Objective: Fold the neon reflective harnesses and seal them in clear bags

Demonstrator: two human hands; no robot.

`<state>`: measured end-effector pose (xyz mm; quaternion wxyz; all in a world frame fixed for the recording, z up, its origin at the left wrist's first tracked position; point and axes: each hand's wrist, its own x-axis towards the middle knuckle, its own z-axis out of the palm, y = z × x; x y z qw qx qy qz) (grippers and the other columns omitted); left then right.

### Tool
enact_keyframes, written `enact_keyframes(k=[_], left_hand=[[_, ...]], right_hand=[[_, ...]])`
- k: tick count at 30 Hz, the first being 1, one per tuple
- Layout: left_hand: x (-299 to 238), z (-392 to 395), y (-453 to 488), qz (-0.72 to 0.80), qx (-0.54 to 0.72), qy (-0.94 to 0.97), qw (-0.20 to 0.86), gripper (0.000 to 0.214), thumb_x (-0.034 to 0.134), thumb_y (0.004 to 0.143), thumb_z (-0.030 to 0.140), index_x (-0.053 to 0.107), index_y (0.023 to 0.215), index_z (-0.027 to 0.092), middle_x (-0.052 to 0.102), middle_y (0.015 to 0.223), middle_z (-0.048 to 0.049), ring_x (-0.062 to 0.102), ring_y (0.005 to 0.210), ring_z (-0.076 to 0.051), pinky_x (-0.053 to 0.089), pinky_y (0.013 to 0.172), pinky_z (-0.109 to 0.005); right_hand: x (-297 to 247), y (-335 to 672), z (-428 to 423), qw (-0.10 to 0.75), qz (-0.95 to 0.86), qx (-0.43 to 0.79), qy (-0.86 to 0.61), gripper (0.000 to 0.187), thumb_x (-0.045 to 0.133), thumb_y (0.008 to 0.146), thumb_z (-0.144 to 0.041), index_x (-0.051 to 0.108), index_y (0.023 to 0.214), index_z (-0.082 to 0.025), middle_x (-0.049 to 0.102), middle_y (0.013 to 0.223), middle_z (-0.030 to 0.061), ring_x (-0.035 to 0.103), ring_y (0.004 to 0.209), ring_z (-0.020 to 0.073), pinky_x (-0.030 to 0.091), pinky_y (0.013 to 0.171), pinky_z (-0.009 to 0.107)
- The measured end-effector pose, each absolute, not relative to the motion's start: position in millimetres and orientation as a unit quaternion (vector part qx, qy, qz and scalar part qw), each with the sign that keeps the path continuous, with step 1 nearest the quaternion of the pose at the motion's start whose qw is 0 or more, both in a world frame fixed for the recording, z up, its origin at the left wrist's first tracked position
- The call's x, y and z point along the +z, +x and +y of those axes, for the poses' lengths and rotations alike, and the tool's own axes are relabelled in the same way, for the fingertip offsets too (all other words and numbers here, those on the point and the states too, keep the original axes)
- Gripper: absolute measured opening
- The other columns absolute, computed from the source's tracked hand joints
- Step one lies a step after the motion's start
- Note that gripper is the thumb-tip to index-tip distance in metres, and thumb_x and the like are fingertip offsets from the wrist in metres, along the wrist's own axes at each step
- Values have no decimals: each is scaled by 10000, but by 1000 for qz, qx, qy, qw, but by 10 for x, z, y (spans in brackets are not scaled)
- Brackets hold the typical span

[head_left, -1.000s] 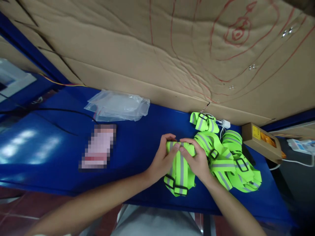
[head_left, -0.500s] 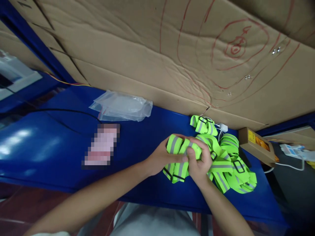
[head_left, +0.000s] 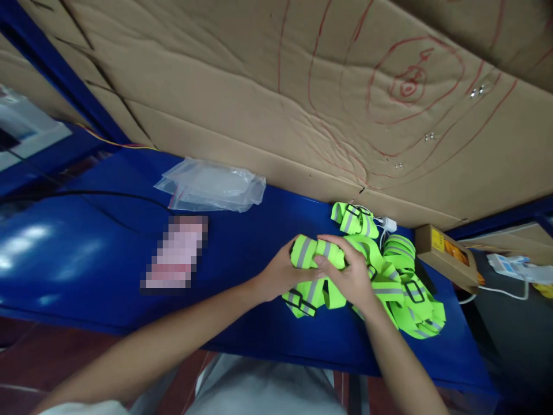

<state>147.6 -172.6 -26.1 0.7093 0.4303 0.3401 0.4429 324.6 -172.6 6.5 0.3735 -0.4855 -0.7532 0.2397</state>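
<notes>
A folded bundle of neon-yellow reflective strap [head_left: 306,252] with grey stripes is held between my two hands over the blue table. My left hand [head_left: 279,274] grips its left side, thumb across the front. My right hand [head_left: 352,271] wraps its right side, with the thumb meeting the left thumb. Strap ends with black buckles [head_left: 302,302] hang below the fingers. Just to the right lies a loose pile of the same straps [head_left: 421,314]. Behind it sit a rolled strap [head_left: 400,252] and a smaller folded strap bundle [head_left: 355,220]. The fingers behind the bundle are hidden.
Clear plastic bags [head_left: 213,185] lie at the back of the blue table [head_left: 242,328], near a pixelated flat object [head_left: 176,252] and a black cable. A cardboard box [head_left: 447,256] and a white charger [head_left: 389,224] stand right. Cardboard [head_left: 216,86] walls the back.
My right fingers have opened out from a tighter curl and shifted on the strap bundle. The hanging ends and buckle have swung into a different position. The view has shifted slightly.
</notes>
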Motion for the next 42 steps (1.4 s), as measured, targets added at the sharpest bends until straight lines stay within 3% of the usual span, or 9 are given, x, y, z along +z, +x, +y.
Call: enact_keyframes(k=[4, 9, 14, 20, 25, 31, 36, 40, 42], left_hand=[[-225, -1637, 1416, 350, 453, 486, 661, 502, 933, 633, 313, 570, 956, 190, 550, 806, 65, 516, 734, -110, 439, 689, -245], [-169, -1669, 1414, 363, 472, 419, 685, 666, 944, 560, 277, 543, 1089, 221, 591, 891, 50, 575, 779, -133, 480, 708, -255], [-111, -1727, 1394, 319, 455, 271, 786, 815, 960, 525, 200, 564, 1234, 279, 676, 977, 16, 674, 843, -183, 555, 780, -318], [-56, -1712, 1338, 279, 382, 320, 821, 621, 989, 562, 278, 727, 1116, 184, 769, 959, -53, 724, 911, -256, 559, 841, -367], [-127, -1688, 1369, 309, 374, 315, 816, 583, 981, 564, 238, 765, 1104, 192, 794, 1003, -48, 726, 958, -248, 548, 897, -373], [-249, -1722, 1412, 315, 356, 323, 818, 411, 950, 616, 275, 792, 977, 155, 800, 986, -70, 726, 990, -268, 544, 921, -381], [-289, -1698, 1412, 331, 388, 319, 799, 427, 938, 586, 250, 780, 976, 180, 799, 1003, -48, 727, 968, -256, 560, 911, -384], [-323, -1699, 1415, 335, 392, 293, 805, 394, 945, 566, 292, 770, 906, 198, 802, 963, -54, 735, 941, -268, 581, 862, -394], [-353, -1710, 1424, 337, 378, 293, 811, 358, 939, 568, 300, 768, 869, 210, 803, 942, -49, 737, 939, -269, 582, 863, -396]], right_hand=[[273, 3269, -1610, 274, -824, 227, -442, 363, 728, 944, -397, 669, 1277, -264, 756, 1218, 56, 729, 1101, 249, 577, 948, 369], [162, 3100, -1594, 369, -804, 164, -436, 306, 759, 912, -431, 714, 1156, -251, 781, 1064, 59, 752, 951, 237, 610, 826, 350], [193, 3028, -1516, 457, -797, 80, -387, 220, 807, 885, -393, 760, 1072, -288, 791, 941, 37, 741, 812, 221, 609, 752, 356], [362, 2951, -1435, 482, -773, 92, -403, 201, 803, 881, -409, 750, 1036, -293, 780, 918, 25, 728, 805, 229, 611, 773, 391], [302, 2935, -1416, 437, -793, 137, -401, 168, 780, 897, -342, 727, 1044, -281, 773, 962, 21, 732, 857, 212, 605, 789, 354], [130, 2920, -1416, 477, -768, 145, -402, 138, 743, 904, -328, 721, 1026, -268, 777, 939, 31, 735, 842, 218, 607, 781, 368], [183, 2938, -1419, 428, -798, 212, -368, 261, 804, 865, -365, 700, 1083, -268, 760, 1065, 49, 737, 994, 230, 605, 891, 382], [216, 2915, -1450, 395, -818, 227, -352, 339, 820, 866, -399, 680, 1147, -272, 689, 1355, 76, 680, 1242, 243, 559, 1053, 391], [183, 2896, -1459, 387, -821, 238, -345, 319, 811, 876, -392, 685, 1142, -272, 704, 1343, 64, 697, 1222, 236, 572, 1036, 372]])
